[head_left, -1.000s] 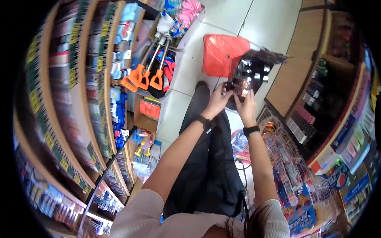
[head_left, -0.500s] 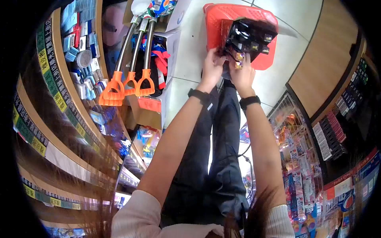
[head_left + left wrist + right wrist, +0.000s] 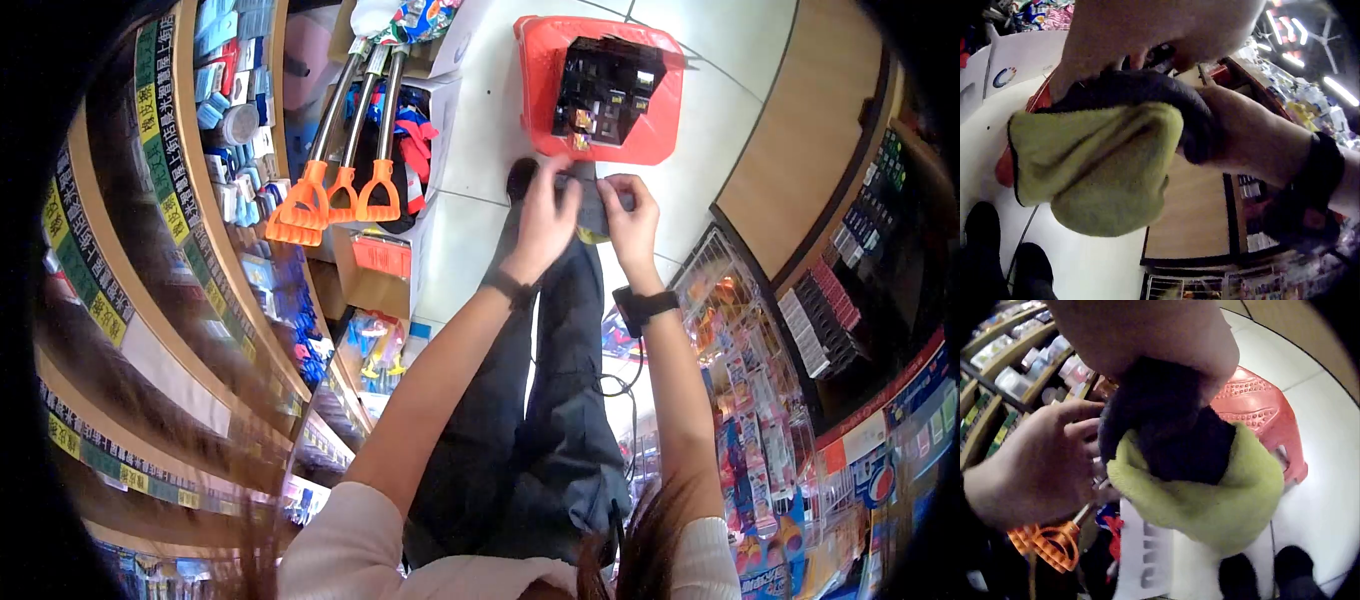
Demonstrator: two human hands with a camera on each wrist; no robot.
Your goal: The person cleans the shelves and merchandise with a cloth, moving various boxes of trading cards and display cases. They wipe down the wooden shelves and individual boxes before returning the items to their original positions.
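Cloth [image 3: 590, 205], yellow-green and dark, bunched between left grip [image 3: 545, 215] and right grip [image 3: 632, 220], both curled round it, near red stool [image 3: 660, 130]

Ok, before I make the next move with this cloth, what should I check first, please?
1. The left hand and the right hand both grip the cloth: ok.
2. The black rack rests on the red stool: ok.
3. Both hands are off the rack: ok.
4. Rack compartments emptied: not ok, small items lie inside.
5. Cloth clean or damp: cannot tell.
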